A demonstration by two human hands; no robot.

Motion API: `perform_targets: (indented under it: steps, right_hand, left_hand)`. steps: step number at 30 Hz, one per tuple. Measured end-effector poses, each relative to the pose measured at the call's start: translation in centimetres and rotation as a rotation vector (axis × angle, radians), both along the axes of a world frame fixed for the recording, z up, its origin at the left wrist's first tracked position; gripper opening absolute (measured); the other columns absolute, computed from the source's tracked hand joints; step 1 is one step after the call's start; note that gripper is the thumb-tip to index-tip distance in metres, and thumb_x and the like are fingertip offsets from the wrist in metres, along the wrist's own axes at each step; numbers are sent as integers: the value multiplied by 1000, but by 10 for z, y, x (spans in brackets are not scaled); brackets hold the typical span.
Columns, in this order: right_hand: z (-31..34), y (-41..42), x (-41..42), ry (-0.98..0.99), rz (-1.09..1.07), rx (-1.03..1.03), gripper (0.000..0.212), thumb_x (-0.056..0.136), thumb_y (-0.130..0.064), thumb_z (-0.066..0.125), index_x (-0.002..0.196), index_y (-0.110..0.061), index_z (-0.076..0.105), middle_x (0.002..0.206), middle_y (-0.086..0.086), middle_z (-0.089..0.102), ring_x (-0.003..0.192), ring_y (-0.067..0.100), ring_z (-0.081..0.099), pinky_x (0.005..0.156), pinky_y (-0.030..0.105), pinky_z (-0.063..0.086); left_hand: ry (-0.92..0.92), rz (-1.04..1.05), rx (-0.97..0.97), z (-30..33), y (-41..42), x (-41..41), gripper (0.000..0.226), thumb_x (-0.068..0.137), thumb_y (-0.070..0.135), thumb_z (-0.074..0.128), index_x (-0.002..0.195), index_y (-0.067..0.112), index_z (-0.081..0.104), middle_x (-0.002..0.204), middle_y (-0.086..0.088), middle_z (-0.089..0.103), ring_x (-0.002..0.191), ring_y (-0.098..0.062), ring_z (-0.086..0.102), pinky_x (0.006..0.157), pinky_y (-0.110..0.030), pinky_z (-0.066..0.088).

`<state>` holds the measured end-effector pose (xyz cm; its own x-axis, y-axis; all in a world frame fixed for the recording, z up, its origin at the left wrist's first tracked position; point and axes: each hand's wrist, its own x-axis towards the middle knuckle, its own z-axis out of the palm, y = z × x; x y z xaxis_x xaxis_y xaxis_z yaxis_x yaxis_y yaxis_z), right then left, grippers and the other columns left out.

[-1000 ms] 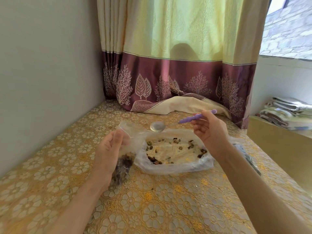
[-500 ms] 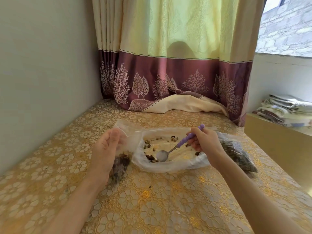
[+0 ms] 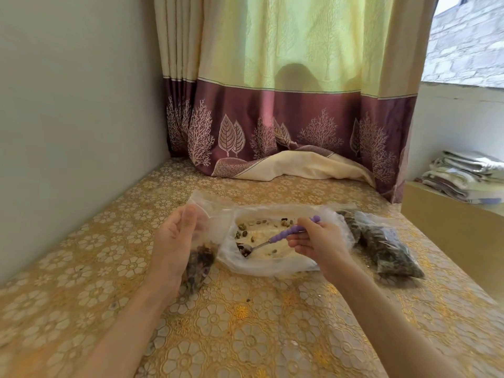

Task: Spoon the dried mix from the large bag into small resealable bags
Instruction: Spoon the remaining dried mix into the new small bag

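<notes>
Right hand (image 3: 317, 241) pinching purple spoon (image 3: 286, 233), bowl down among last bits in large bag (image 3: 272, 264) mid-table (image 3: 245, 336). Left hand (image 3: 174, 241) gripping small bag (image 3: 199, 264), part-filled, just left of it. Filled bags (image 3: 387, 249) near right edge.

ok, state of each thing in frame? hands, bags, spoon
left hand: holds the small bag's mouth open
small bag: partly filled, unsealed
right hand: grips the spoon handle
spoon: bowl down in the large bag, among the mix
large bag: open, lying flat, nearly empty
filled bags: lying on the tablecloth at right; seals not readable
</notes>
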<state>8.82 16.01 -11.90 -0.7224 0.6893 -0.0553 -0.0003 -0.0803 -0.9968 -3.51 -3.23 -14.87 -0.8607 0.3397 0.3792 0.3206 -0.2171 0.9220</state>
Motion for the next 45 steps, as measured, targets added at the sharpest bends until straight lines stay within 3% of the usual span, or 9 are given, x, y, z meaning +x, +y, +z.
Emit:
perform_targets:
  steps: [10,17,28,35,39,41,45]
  right_hand:
    - [-7,2,-1,-7,30,-290,24,94,-6,46,75,2,59,64,16,71,48,13,65,44,18,52]
    - [2,7,6,43,-24,-275,31,93,-4,43,68,1,60,64,15,71,48,12,60,43,17,50]
    - [58,12,10,246,-80,-179,27,93,-11,48,72,0,62,59,9,66,44,9,57,39,16,43]
    - [77,-18,2,256,133,-2,28,95,-12,48,75,-2,64,60,6,69,48,8,60,44,15,47]
    - [80,-41,-1,284,277,251,26,94,-7,49,73,-1,65,62,4,71,51,8,60,47,16,49]
    - [79,-47,-2,299,325,374,25,94,-7,49,76,-4,66,69,6,73,54,10,61,49,18,50]
    - [77,-48,-3,297,374,452,25,94,-1,43,81,-6,64,79,8,75,59,13,60,51,20,50]
  left_hand:
    - [19,-4,-12,1,-1,0,36,83,58,45,64,32,62,90,2,68,94,-22,62,94,-45,47]
    - [6,-14,-20,4,-1,3,35,84,56,44,66,32,62,97,-4,69,97,-25,63,91,-53,48]
    - [0,-7,-33,3,0,5,33,83,53,45,66,32,63,87,-1,69,93,-20,64,91,-44,49]
    - [-13,5,-46,4,1,5,33,81,58,45,68,37,65,87,4,69,91,-15,65,85,-35,51]
    - [-73,-9,-14,5,2,7,36,75,61,48,80,33,70,88,2,71,91,-22,65,87,-46,51]
    - [-85,-25,16,6,1,7,39,75,58,49,85,27,70,91,4,71,95,-25,64,87,-44,50]
    - [-68,-35,25,7,-1,7,39,79,53,48,93,23,68,96,1,71,95,-25,64,88,-49,50]
